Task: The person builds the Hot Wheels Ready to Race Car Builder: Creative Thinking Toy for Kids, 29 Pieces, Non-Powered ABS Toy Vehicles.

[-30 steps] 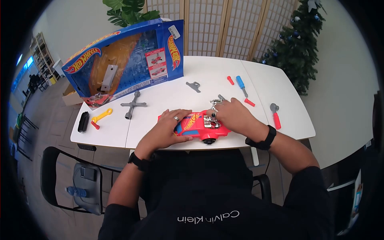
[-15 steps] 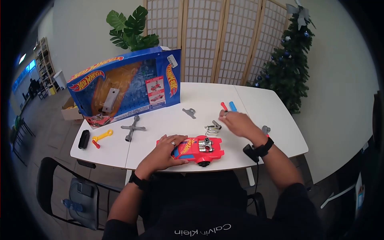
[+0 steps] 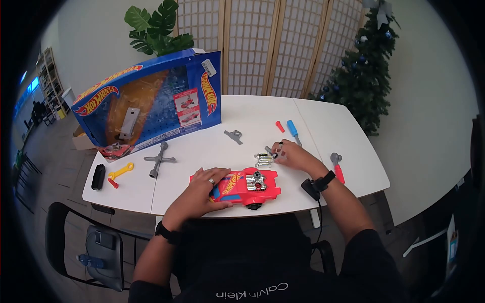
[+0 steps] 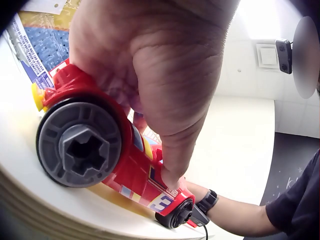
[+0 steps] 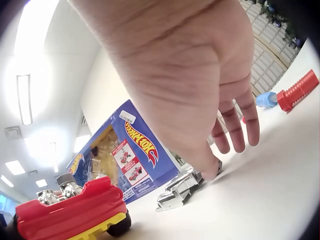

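My left hand (image 3: 199,191) grips a red toy car (image 3: 262,184), fingers over its top and thumb along the near side. A large grey-hubbed wheel (image 4: 82,145) faces the left wrist camera. Silver engine parts (image 3: 256,181) sit on the car's top. Just behind the car, a chrome engine piece (image 3: 263,159) lies on the white table (image 3: 212,154). My right hand (image 3: 295,156) pinches the right end of this piece; in the right wrist view the thumb meets the chrome piece (image 5: 180,189) while the other fingers extend beyond it.
Behind stands a blue toy box (image 3: 202,108). A grey cross wrench (image 3: 160,159), yellow wrench (image 3: 121,170) and black part (image 3: 98,177) lie left. A grey bracket (image 3: 234,136), red screw (image 3: 280,126), blue screwdriver (image 3: 292,128) and red-handled ratchet (image 3: 337,166) lie further back and right.
My right hand had the chrome piece by the car, then was apart from it as it lay on the table. Now its fingers are back at the piece. The left hand stays on the car.
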A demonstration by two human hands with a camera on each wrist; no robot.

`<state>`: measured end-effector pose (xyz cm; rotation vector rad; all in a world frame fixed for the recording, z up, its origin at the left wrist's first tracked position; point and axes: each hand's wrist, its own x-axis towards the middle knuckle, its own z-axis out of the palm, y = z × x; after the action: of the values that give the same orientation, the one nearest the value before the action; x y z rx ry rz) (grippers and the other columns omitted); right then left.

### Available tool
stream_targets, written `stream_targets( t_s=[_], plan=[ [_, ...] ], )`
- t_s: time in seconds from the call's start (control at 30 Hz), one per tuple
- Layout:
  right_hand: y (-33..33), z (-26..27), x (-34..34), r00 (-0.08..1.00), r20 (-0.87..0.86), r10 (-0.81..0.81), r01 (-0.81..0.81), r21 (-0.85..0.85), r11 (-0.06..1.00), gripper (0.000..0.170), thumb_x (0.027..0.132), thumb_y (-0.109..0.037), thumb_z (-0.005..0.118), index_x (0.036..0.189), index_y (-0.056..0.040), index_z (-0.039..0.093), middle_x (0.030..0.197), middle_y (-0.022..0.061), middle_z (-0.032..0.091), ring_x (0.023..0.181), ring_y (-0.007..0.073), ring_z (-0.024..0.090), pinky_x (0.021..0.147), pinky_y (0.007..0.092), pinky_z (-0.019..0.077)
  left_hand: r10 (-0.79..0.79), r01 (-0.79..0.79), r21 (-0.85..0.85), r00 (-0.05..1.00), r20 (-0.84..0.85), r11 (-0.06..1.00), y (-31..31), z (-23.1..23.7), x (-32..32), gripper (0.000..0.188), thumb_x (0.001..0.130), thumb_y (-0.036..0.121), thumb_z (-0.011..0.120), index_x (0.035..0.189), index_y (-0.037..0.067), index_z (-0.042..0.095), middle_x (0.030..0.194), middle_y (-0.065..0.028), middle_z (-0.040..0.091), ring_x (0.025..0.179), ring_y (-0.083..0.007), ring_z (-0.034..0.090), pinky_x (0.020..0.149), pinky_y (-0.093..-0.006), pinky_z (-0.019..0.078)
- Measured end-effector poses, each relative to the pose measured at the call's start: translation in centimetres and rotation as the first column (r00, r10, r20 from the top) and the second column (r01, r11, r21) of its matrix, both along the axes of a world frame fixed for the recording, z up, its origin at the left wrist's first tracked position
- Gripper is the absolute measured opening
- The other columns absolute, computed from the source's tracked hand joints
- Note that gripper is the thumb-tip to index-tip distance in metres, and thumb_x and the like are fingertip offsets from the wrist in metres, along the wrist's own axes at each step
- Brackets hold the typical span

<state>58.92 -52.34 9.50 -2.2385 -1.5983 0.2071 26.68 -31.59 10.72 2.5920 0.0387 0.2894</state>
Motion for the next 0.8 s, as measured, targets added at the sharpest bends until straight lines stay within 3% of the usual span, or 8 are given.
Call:
stream_targets(
  t_s=[0.1,0.2,0.27,0.33,0.4,0.47,0.57,0.8],
  plan=[
    [-0.3,-1.3,1.1,0.997,-0.062,-0.035,0.037,0.032,0.999,0.028,0.088,-0.007,0.079,0.11,-0.0055,0.062,0.102,0.0138,0.064,0.104,0.0334,0.068,0.092,0.0434,0.0539,-0.004,0.004,0.001,1.0,0.007,1.0,0.1,0.1,0.1,0.095,0.082,0.048,0.089,0.159,0.011,0.048,0.158,-0.0203,0.054,0.15,-0.0407,0.046,0.13,-0.0589,0.0216],
    [-1.1,-2.7,2.0,0.998,0.05,-0.048,0.041,0.135,0.99,0.023,0.088,-0.006,0.076,0.105,-0.0035,0.061,0.093,0.0145,0.066,0.094,0.0344,0.07,0.085,0.0436,0.0559,-0.015,0.015,0.014,1.0,0.001,1.0,0.2,-0.1,0.1,0.095,0.084,0.05,0.087,0.161,0.011,0.046,0.157,-0.0226,0.053,0.151,-0.0408,0.044,0.13,-0.0595,0.0225],
    [-2.0,-0.6,0.6,0.966,-0.049,-0.254,0.259,0.233,0.937,0.022,0.087,-0.003,0.074,0.106,-0.0009,0.062,0.088,0.0151,0.07,0.083,0.0317,0.072,0.077,0.0413,0.0583,-0.019,0.019,-0.012,1.0,-0.002,1.0,0.1,0.3,0.0,0.095,0.084,0.05,0.087,0.16,0.011,0.046,0.157,-0.0218,0.053,0.151,-0.0405,0.044,0.13,-0.0591,0.0223],
    [-2.9,1.8,-1.2,0.964,-0.122,-0.236,0.266,0.432,0.862,0.023,0.087,-0.002,0.074,0.108,0.0003,0.064,0.088,0.0152,0.073,0.08,0.0282,0.075,0.075,0.0382,0.0602,-0.004,0.004,-0.003,1.0,0.01,1.0,0.1,-0.3,0.0,0.094,0.083,0.048,0.088,0.16,0.013,0.046,0.159,-0.0192,0.053,0.152,-0.0396,0.044,0.131,-0.0587,0.0206],
    [-3.7,5.4,-4.2,0.962,-0.158,-0.222,0.268,0.403,0.875,0.022,0.089,0.001,0.073,0.11,0.0021,0.067,0.098,0.0155,0.074,0.09,0.0246,0.077,0.081,0.0362,0.0617,0.006,-0.006,-0.009,1.0,0.005,1.0,0.1,-0.1,0.0,0.095,0.083,0.049,0.088,0.16,0.012,0.046,0.159,-0.0194,0.053,0.152,-0.0397,0.044,0.131,-0.0586,0.0204],
    [-4.4,8.2,-7.8,0.997,-0.071,0.031,0.001,0.411,0.911,0.02,0.089,0.003,0.073,0.109,0.0032,0.07,0.106,0.0147,0.073,0.1,0.0274,0.076,0.088,0.0375,0.0618,0.0,-0.001,-0.012,1.0,-0.004,1.0,0.1,-0.1,-0.1,0.095,0.083,0.049,0.088,0.16,0.012,0.046,0.16,-0.0196,0.052,0.152,-0.0398,0.044,0.131,-0.0585,0.0203],
    [-4.8,10.1,-11.4,0.973,0.095,0.211,-0.23,0.295,0.927,0.025,0.091,0.002,0.075,0.116,-0.0006,0.076,0.114,0.0109,0.073,0.104,0.0271,0.074,0.09,0.0392,0.0609,0.006,-0.006,0.01,1.0,0.0,1.0,0.0,0.0,0.0,0.096,0.083,0.052,0.087,0.16,0.011,0.047,0.157,-0.023,0.053,0.15,-0.041,0.045,0.131,-0.0581,0.0221],
    [-2.7,8.2,-12.9,0.926,0.224,0.304,-0.34,0.145,0.929,0.024,0.089,0.007,0.068,0.112,0.0001,0.073,0.113,0.0149,0.074,0.109,0.0322,0.071,0.096,0.039,0.0589,0.01,-0.01,-0.003,1.0,0.026,1.0,0.0,0.0,0.0,0.094,0.082,0.045,0.09,0.159,0.012,0.048,0.156,-0.0189,0.056,0.149,-0.0396,0.046,0.131,-0.0574,0.021]
  ],
)
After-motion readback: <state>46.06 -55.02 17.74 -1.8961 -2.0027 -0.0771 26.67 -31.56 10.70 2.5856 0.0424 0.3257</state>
